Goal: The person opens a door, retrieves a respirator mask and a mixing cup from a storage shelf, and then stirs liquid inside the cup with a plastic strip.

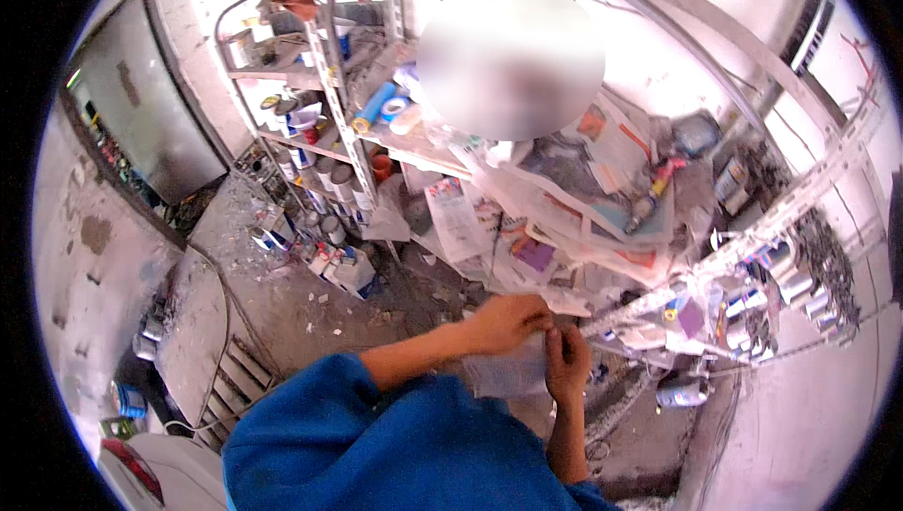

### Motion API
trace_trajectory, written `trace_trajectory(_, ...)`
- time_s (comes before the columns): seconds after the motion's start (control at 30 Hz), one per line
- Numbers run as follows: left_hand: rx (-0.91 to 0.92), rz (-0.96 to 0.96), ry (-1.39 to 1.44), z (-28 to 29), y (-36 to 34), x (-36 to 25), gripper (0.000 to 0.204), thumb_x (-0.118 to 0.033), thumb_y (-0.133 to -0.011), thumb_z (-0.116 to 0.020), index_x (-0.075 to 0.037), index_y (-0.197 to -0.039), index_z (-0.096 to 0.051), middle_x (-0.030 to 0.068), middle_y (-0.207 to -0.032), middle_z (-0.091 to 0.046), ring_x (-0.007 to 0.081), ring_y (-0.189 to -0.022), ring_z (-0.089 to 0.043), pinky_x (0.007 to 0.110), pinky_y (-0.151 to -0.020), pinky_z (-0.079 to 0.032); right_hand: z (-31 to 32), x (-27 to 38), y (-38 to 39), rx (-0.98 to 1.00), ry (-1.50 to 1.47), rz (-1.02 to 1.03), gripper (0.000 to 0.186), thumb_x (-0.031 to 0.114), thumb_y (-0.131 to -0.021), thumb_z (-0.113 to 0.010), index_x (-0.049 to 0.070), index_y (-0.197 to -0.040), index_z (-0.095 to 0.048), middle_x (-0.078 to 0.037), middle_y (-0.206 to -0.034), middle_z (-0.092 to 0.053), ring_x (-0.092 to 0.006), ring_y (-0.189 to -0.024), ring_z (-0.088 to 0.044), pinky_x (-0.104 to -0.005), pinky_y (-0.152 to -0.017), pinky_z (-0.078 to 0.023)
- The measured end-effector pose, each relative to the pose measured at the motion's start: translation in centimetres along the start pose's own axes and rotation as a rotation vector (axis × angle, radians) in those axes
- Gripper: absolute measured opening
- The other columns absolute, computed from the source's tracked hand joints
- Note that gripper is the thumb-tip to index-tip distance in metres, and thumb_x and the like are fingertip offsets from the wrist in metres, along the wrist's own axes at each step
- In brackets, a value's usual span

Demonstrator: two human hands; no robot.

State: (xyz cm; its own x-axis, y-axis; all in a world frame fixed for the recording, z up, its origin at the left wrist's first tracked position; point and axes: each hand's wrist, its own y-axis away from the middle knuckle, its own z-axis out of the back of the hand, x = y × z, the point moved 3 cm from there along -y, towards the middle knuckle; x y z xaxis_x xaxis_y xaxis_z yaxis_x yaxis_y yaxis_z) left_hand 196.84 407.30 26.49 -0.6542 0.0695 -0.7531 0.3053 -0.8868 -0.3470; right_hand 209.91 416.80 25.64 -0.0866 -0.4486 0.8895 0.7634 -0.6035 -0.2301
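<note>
In front of my blue-clothed body, both hands meet at the fingertips. My left hand (513, 321) comes across from the left, its fingers closed in a pinch. Close against it, my right hand (567, 365) points upward with thumb and fingers pinched together. A thin, pale, see-through sheet (508, 375) hangs just below the pinched fingers, seemingly held by them. Its kind, paper or plastic film, I cannot make out. Beyond the hands stands a cluttered workbench whose front is draped with papers (456, 219) and film.
Cans (339, 177) fill a metal shelf at the left. On the bench lie a blue tape roll (393, 109) and a tool with a pink end (654, 196). Metal cans (800, 285) stand at the right. A slatted wooden piece (235, 379) and boxes (343, 271) are on the floor.
</note>
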Motion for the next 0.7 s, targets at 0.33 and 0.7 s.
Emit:
trace_trajectory(0.33, 0.314, -0.517, 1.085, 8.8, 0.1, -20.0, 0.038, -0.023, -0.091, -0.065, 0.012, -0.105, -0.066, 0.0167, -0.081, -0.063, 0.0237, -0.061, -0.054, 0.036, -0.052, -0.040, 0.9, 0.7, 0.5, -0.010, -0.090, -0.059, 0.020, 0.020, -0.096, -0.058, 0.000, -0.091, -0.059, -0.004, -0.075, -0.055, -0.0103, -0.070, -0.048, -0.0267, -0.064, -0.042)
trace_trajectory(0.7, -0.145, 0.054, 0.202, 4.3, -2.1, -6.4, 0.014, -0.016, -0.085, -0.071, -0.003, -0.085, -0.069, 0.0089, -0.073, -0.060, 0.0215, -0.064, -0.057, 0.032, -0.061, -0.045, 1.9, 0.9, 0.9, -0.080, 0.004, 0.046, 0.011, 0.012, -0.089, -0.064, 0.002, -0.090, -0.061, -0.010, -0.073, -0.057, -0.0197, -0.063, -0.055, -0.0320, -0.057, -0.044)
